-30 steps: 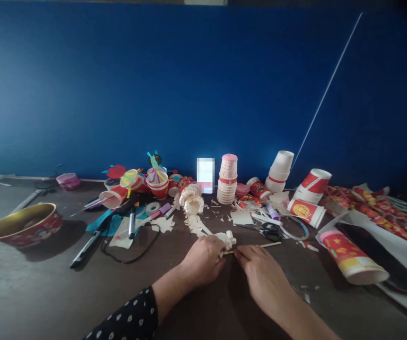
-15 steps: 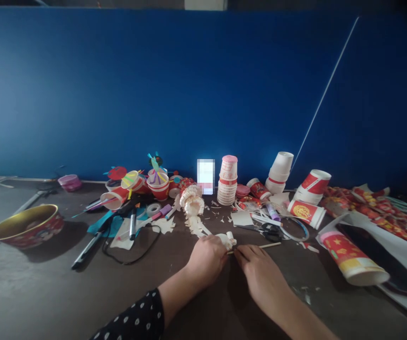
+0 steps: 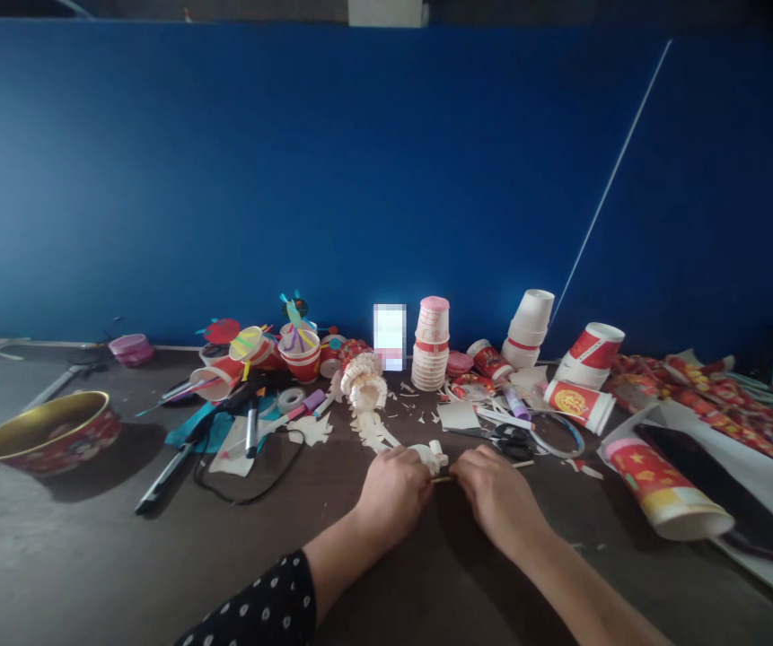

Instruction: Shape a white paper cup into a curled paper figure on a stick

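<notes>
My left hand (image 3: 394, 492) is closed on a white paper piece (image 3: 419, 450) with curled strips at its right end. Close beside it, my right hand (image 3: 497, 492) pinches a thin pale stick (image 3: 524, 464), which pokes out on both sides of the fingers. The stick's left end lies near the left fingertips; whether they grip it too is hidden. Beyond the left hand stands a ring-shaped white paper form (image 3: 364, 388) with many curled strips, trailing a fringed tail toward that hand.
Black scissors (image 3: 513, 440) lie past my right hand. A stack of paper cups (image 3: 431, 359) stands at the back, and a red cup (image 3: 669, 489) lies by a dark phone (image 3: 729, 498). On the left are a gold-lined bowl (image 3: 49, 435), a utility knife (image 3: 167, 475) and a marker (image 3: 251, 426).
My right hand has shifted slightly up and right along the stick, and its fingers are more bunched. My left hand stays nearly in place with the paper.
</notes>
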### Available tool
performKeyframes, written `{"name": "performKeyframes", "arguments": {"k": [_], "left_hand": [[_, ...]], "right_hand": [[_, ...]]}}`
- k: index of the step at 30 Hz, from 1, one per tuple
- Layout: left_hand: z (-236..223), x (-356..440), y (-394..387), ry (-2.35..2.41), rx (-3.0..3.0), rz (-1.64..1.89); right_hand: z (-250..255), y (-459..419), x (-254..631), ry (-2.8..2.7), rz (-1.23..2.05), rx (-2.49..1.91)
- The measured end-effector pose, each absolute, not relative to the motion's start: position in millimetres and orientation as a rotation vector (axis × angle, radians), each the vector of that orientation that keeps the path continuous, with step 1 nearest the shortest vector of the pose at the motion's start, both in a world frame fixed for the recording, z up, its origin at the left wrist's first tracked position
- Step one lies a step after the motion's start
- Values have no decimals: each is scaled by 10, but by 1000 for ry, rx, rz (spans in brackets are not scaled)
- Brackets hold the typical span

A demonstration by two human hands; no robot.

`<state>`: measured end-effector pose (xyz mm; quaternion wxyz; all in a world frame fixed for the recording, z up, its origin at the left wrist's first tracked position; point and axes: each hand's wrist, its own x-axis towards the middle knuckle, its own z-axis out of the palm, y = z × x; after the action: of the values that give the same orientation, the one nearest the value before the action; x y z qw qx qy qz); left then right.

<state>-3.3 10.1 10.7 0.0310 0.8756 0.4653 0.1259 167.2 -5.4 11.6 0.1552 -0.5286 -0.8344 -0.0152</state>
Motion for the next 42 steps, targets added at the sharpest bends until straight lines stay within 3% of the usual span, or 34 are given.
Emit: {"name": "performKeyframes", "arguments": {"k": [12, 20, 42], "left_hand": [[113, -15, 82, 1500, 2641, 350], [125, -20, 67, 1491, 2615, 401], [70, -25, 59, 1561, 2471, 509]], "right_hand": [[176, 26, 2035, -2299, -88, -1783], [119, -81, 1620, -2260, 221, -1251], [33, -66, 1532, -2231, 222, -1280]]}}
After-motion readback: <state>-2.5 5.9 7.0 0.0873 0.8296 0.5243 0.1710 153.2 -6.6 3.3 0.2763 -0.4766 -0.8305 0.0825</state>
